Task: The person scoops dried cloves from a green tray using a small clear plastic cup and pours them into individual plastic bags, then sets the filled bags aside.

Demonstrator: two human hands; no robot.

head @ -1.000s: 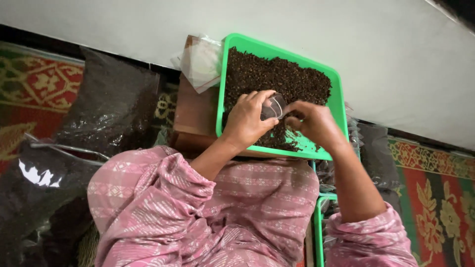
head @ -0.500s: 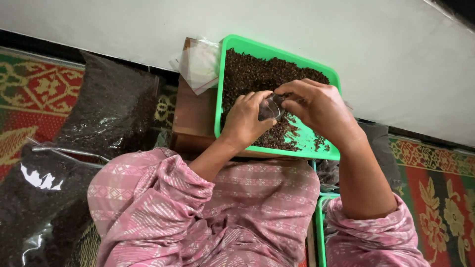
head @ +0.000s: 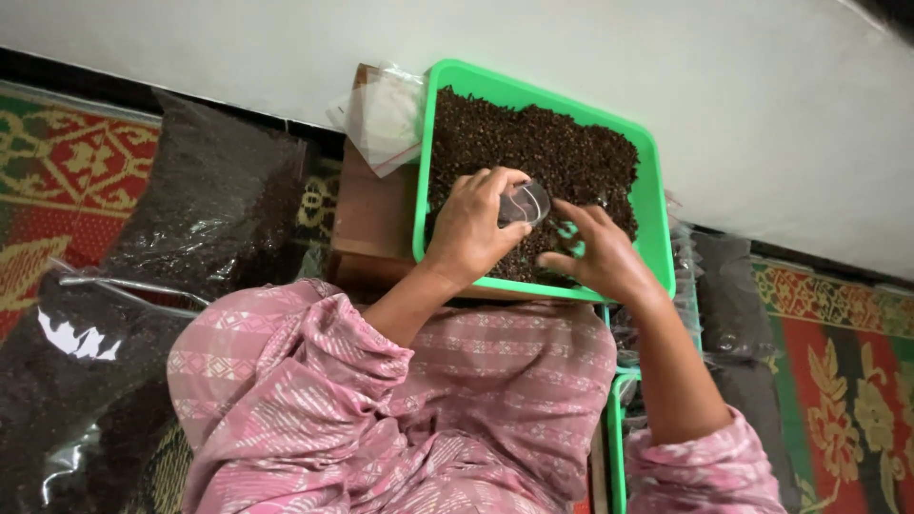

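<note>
A green plastic tray (head: 657, 219) holds a heap of dark brown dried bits (head: 543, 143). My left hand (head: 471, 233) is closed around a small clear plastic cup (head: 526, 202), held on its side just above the heap. My right hand (head: 595, 252) rests with fingers spread on the dark bits beside the cup's mouth, near the tray's front edge. A small bare patch of green tray bottom (head: 569, 231) shows between the two hands. Pink patterned sleeves cover both my arms.
The tray sits on a brown box (head: 371, 219). Empty clear bags (head: 386, 119) lie at its far left corner. A large plastic sack of dark material (head: 209, 209) lies to the left on a patterned rug (head: 57, 162). Filled bags (head: 728, 295) and a second green tray rim (head: 614, 428) are at the right.
My right hand has slid from over the cup back toward the tray's near edge and opened its fingers. The left hand has kept the cup in about the same spot.
</note>
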